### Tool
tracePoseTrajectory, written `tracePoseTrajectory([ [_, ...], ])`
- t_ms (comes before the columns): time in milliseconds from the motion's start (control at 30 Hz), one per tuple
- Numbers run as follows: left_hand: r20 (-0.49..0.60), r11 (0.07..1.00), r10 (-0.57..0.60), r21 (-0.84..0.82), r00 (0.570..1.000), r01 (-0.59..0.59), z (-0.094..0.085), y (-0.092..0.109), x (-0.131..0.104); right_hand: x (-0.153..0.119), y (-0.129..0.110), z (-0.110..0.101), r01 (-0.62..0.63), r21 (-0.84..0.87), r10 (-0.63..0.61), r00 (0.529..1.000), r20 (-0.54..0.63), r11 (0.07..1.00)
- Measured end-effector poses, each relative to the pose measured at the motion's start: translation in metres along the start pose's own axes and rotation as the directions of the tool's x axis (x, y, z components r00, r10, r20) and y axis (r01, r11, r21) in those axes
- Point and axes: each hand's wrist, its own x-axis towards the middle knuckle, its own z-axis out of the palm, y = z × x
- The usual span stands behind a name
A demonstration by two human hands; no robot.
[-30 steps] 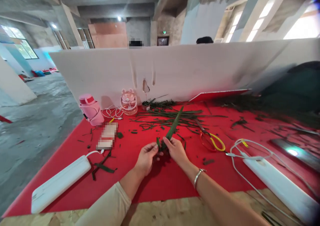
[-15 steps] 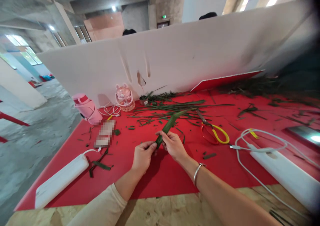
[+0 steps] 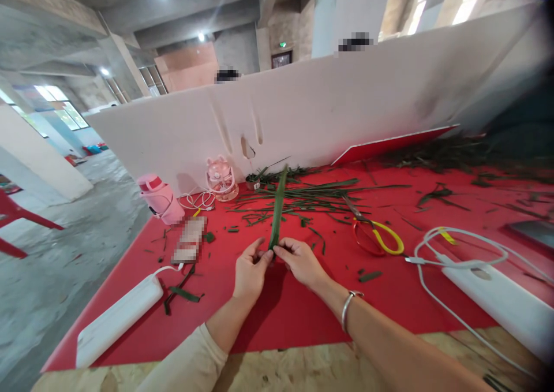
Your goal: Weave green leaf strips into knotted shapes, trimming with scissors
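A long green leaf strip (image 3: 278,207) stands nearly upright over the red table surface (image 3: 242,334), its lower end pinched between both hands. My left hand (image 3: 252,268) grips that end between thumb and fingers. From the other side my right hand (image 3: 300,260) pinches it with thumb and forefinger, a silver bangle on the wrist. Behind the strip lies a loose pile of cut green leaves (image 3: 320,193). Scissors (image 3: 376,236) with red and yellow handles rest to the right of my right hand.
Two white power banks (image 3: 119,320) with cables flank the hands. At the back left are a pink bottle (image 3: 161,198), a clear pink jug (image 3: 221,178) and a phone-like item (image 3: 189,240). A white partition (image 3: 303,115) stands behind; more leaves (image 3: 437,155) lie right.
The leaf strip has swung from leaning right to nearly upright. My right hand has moved slightly down to its lower end. The whole view has shifted a little.
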Motion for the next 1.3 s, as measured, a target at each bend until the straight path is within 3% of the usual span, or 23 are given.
tracePoseTrajectory([
  [200, 0.106, 1.000, 0.017, 0.020, 0.994, -0.019, -0.008, 0.006, 0.006, -0.004, -0.003, -0.001, 0.174, -0.304, -0.141, 0.982, 0.127, 0.937],
  [333, 0.083, 0.999, 0.044, -0.007, 0.996, -0.044, -0.010, 0.004, 0.008, -0.009, -0.007, 0.002, 0.210, -0.352, -0.174, 0.976, 0.133, 0.912],
  [600, 0.098, 0.984, -0.003, -0.179, 0.995, 0.021, -0.007, 0.005, 0.006, -0.010, -0.012, 0.006, 0.015, -0.332, 0.007, 0.998, 0.066, 0.943],
  [800, -0.001, 0.964, -0.125, -0.236, 0.992, 0.121, -0.007, 0.009, 0.011, -0.015, -0.014, 0.011, -0.070, -0.192, 0.099, 0.984, 0.147, 0.979],
  [900, 0.045, 0.924, -0.227, -0.307, 0.973, 0.230, -0.007, 0.011, 0.010, -0.017, -0.014, 0.007, 0.017, -0.186, 0.014, 0.987, 0.163, 0.982],
  [967, 0.098, 0.898, -0.270, -0.332, 0.958, 0.287, -0.007, 0.012, 0.007, -0.017, -0.014, 0.003, 0.165, -0.253, -0.145, 0.985, 0.098, 0.953],
  [1033, 0.135, 0.883, -0.297, -0.339, 0.945, 0.326, -0.006, 0.012, 0.003, -0.015, -0.014, -0.001, 0.346, -0.360, -0.344, 0.936, 0.072, 0.866],
  [1100, 0.157, 0.870, -0.321, -0.342, 0.934, 0.356, -0.005, 0.012, -0.001, -0.013, -0.012, -0.004, 0.480, -0.430, -0.479, 0.870, 0.119, 0.765],
  [1167, 0.183, 0.857, -0.339, -0.344, 0.923, 0.383, -0.004, 0.011, -0.004, -0.012, -0.011, -0.006, 0.530, -0.450, -0.517, 0.840, 0.165, 0.718],
  [1300, 0.264, 0.846, -0.303, -0.368, 0.916, 0.386, -0.005, 0.010, -0.005, -0.014, -0.011, -0.006, 0.518, -0.496, -0.496, 0.848, 0.188, 0.697],
])
